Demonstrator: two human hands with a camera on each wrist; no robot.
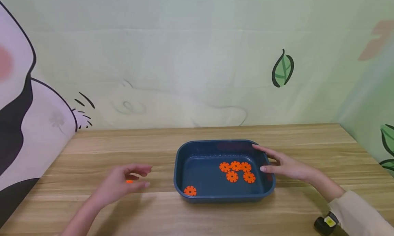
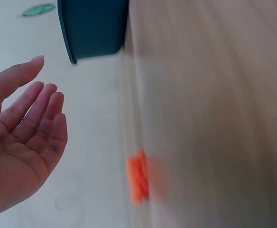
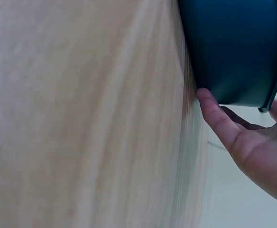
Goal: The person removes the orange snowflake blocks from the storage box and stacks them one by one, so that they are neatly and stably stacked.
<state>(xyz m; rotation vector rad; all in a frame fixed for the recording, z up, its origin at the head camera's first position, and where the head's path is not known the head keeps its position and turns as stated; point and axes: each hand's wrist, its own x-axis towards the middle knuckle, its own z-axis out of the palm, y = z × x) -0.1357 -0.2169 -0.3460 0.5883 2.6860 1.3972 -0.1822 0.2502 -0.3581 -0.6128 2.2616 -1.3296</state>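
My left hand (image 1: pixel 118 184) hovers over the left part of the table, thumb and fingers loosely curved and apart with nothing between them. Partly hidden behind it in the head view are orange pieces (image 2: pixel 138 178), blurred and lying together on the table in the left wrist view. A dark blue rectangular basin (image 1: pixel 224 198) stands at the middle. Several orange notched plastic discs (image 1: pixel 232 176) lie inside toward its right, and a single disc (image 1: pixel 190 191) at its front left corner. My right hand (image 1: pixel 287 166) holds the basin's right end, thumb over the rim and other fingers against the outer wall (image 3: pixel 238 57).
The wood-grain table (image 1: pixel 147 215) meets a pale green printed backdrop (image 1: pixel 197 75) at its back edge. Near my right sleeve (image 1: pixel 358 212) is a small black object (image 1: pixel 324 225) with a yellow label.
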